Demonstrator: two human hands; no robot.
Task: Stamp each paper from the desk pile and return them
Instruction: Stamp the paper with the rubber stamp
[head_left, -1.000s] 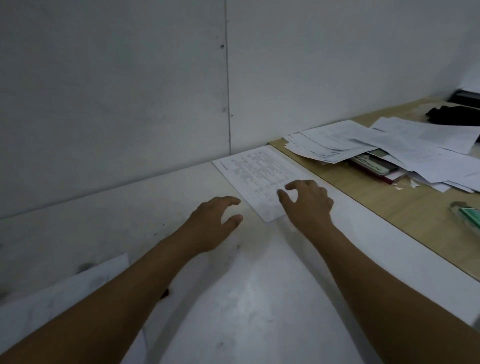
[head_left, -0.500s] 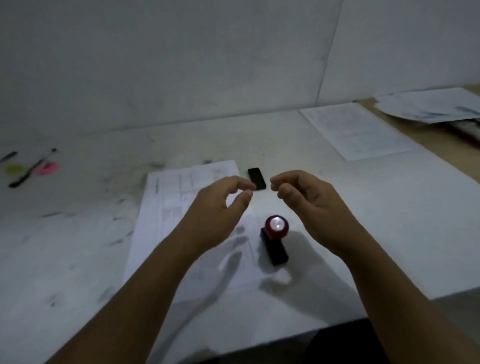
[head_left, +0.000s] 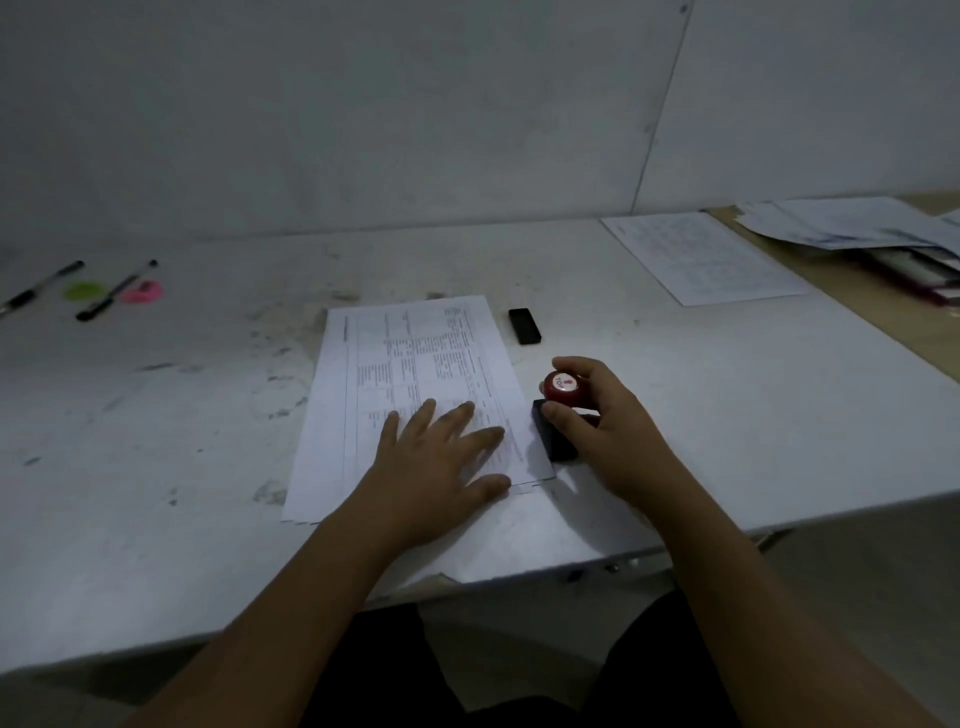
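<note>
The right hand (head_left: 608, 431) was curled round the stamp (head_left: 565, 389), fingers and thumb gripping its red knob from the side, with the black base below them standing on the table just beside the right edge of the papers; whether the base overlapped that edge could not be told. The left hand (head_left: 441, 462) lay flat with its fingers straight and spread, pressing down on the near right part of the papers (head_left: 410, 364), a thin stack of printed sheets lying lengthwise away from the person on the white table (head_left: 208, 415). Just beyond the stamp, near the far right corner of the stack but apart from it, lay a small black cap (head_left: 524, 326). Farther right, a single printed sheet (head_left: 701, 257) lay at the table's far edge, and past it a loose pile of papers (head_left: 841, 226) sat on a wooden desk (head_left: 883, 306). Well off to the left lay two pens (head_left: 117, 291), with a green round tab (head_left: 83, 291) between them and a pink one (head_left: 143, 292) beside the nearer pen.
</note>
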